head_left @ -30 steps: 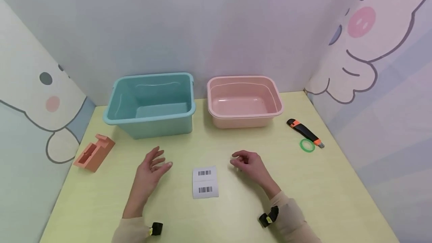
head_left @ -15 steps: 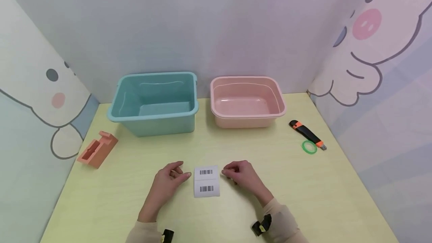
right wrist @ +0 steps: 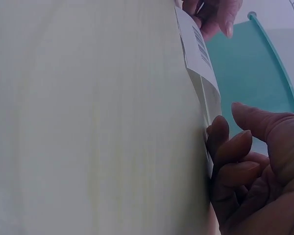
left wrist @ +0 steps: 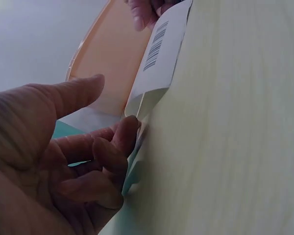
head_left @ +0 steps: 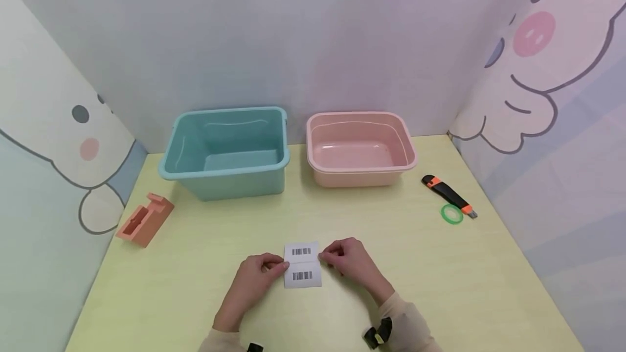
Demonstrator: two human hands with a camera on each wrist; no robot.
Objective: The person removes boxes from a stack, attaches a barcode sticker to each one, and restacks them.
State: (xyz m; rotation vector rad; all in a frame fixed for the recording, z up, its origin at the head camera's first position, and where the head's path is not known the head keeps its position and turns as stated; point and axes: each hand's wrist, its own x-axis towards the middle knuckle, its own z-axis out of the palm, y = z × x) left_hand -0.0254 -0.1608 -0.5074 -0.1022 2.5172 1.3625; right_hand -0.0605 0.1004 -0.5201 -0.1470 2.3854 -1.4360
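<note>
A white sheet of paper with two printed barcodes, a label sheet (head_left: 302, 276), lies on the table between my hands, with a crease across its middle. In both wrist views its near end bows up off the table. My left hand (head_left: 255, 280) is at the sheet's left edge; in the left wrist view the index fingertip (left wrist: 128, 131) touches or nearly touches that edge, with the thumb standing apart. My right hand (head_left: 353, 263) is at the opposite edge. The right wrist view shows its fingers (right wrist: 219, 132) bent beside the paper and the thumb raised away from them.
A teal basin (head_left: 239, 183) and a smaller pink basin (head_left: 357, 177) stand at the back of the yellow table. An orange-pink slotted holder (head_left: 146, 221) lies at the left. At the right are a black and orange utility knife (head_left: 447, 193) and a green ring (head_left: 452, 214).
Both hands have moved inward to the label sheet, the left one travelling right and nearer to me. The sheet and the other things stay where they were on the table.
</note>
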